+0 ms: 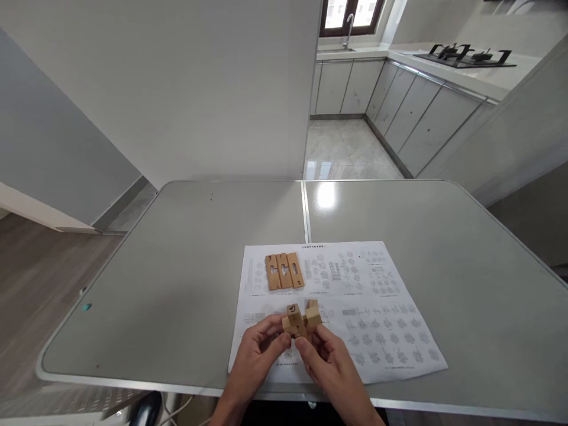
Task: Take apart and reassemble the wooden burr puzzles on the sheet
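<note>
Between my two hands is a cluster of interlocking wooden puzzle pieces [294, 318], partly fitted together, with a handwritten mark on one upright piece. My left hand [261, 349] grips its left side with thumb and fingers. On the right side, my right hand [327, 358] pinches it, the thumb at the near face. Fingers hide the cluster's underside. Just beyond lie three flat notched wooden pieces [284, 271], side by side, each with a cut-out and pen marks. They rest on a large printed instruction sheet [319, 302] covered in small diagrams.
The grey folding table [155, 284] has a metal edge and a centre seam. A small teal bit [86, 307] lies near its left edge. A white wall [222, 89] stands behind, with a kitchen counter [444, 74] and gas stove [465, 56] at the far right.
</note>
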{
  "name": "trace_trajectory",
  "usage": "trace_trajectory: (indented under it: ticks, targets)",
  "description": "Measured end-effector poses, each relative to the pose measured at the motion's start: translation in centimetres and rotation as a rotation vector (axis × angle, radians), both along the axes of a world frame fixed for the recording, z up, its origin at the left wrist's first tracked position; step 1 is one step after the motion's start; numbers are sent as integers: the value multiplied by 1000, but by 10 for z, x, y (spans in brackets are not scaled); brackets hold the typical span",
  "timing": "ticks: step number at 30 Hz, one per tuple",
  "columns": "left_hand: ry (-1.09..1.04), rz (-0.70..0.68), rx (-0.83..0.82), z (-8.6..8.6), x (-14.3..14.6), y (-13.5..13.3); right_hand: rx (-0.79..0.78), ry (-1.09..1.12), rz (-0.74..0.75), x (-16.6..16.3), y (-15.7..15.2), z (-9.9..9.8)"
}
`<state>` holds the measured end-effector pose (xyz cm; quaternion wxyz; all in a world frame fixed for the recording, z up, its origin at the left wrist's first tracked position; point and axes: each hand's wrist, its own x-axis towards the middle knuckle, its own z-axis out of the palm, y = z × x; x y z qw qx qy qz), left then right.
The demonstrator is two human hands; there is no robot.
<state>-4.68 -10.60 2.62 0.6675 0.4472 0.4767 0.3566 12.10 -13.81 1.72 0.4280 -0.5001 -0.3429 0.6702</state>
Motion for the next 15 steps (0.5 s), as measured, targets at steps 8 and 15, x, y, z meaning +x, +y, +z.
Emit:
trace_trajectory:
  ticks: [8,15]
  targets:
    - [87,49,32,8,11,-2,85,-150,-51,2,1,1]
    - [283,113,140,15,21,-8,-25,161,35,14,1,-3]
